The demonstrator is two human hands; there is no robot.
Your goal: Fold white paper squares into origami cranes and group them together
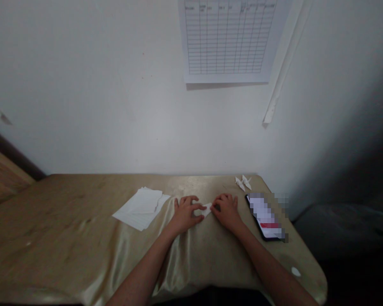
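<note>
A small folded piece of white paper point(207, 210) lies on the cloth-covered table between my two hands. From the left, my left hand point(187, 212) holds its edge with thumb and forefinger, the other fingers bent and spread. On the other side, my right hand point(226, 207) pinches the paper's right end between thumb and fingertips. The fingers partly cover the paper, so its exact fold is hard to make out. Left of my hands is a stack of white paper sheets point(140, 208). Two small folded paper cranes point(243, 183) sit near the back right corner.
A phone point(265, 216) with a lit, blurred screen lies right of my right hand. Near the right edge is a small white scrap point(295, 271). The tan cloth point(67, 229) is wrinkled in front. A white wall point(115, 106) with a printed chart point(228, 42) rises behind.
</note>
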